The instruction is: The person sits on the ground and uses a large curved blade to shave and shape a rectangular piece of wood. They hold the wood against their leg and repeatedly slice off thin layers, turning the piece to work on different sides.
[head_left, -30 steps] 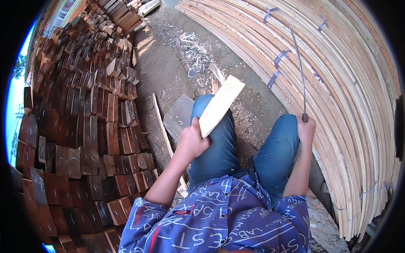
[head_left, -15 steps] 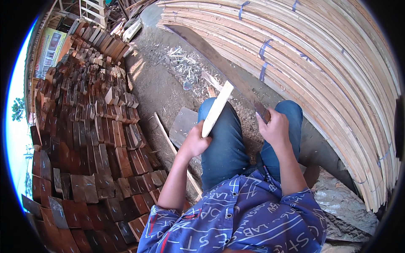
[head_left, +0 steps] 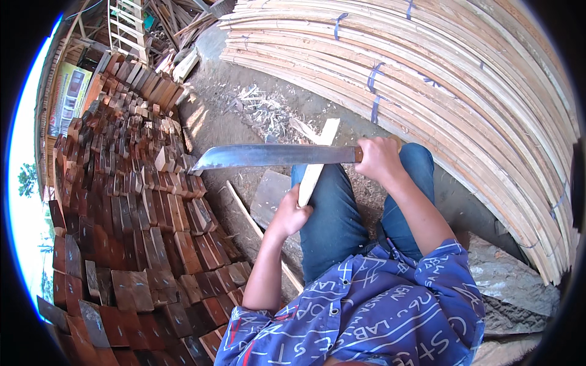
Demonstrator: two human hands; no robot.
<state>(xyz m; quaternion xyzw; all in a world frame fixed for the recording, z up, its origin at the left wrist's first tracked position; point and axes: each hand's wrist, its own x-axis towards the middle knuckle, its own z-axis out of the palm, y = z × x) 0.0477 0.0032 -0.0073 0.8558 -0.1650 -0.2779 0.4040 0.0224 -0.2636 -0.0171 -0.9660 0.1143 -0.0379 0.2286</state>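
Note:
My left hand [head_left: 291, 213] is closed around the lower end of a pale, narrow wooden stick [head_left: 312, 179], which stands tilted over my left knee. In my right hand [head_left: 379, 157] is the wooden handle of a machete [head_left: 278, 155]. Its long, broad blade lies level and points left, crossing in front of the stick and hiding part of it. Whether the edge touches the wood I cannot tell. The stick's upper end shows beyond the blade.
Stacked dark wood blocks [head_left: 129, 290] fill the left side. Long pale wooden strips [head_left: 421, 79], tied with blue bands, curve along the right. Wood shavings [head_left: 264, 108] lie on the dirt ahead. A thin strip [head_left: 244, 207] and a flat slab [head_left: 270, 194] rest by my left leg.
The machete has swung from pointing up and away to lying level across the stick, blade tip now at left. My right hand has risen slightly; my left still grips the stick.

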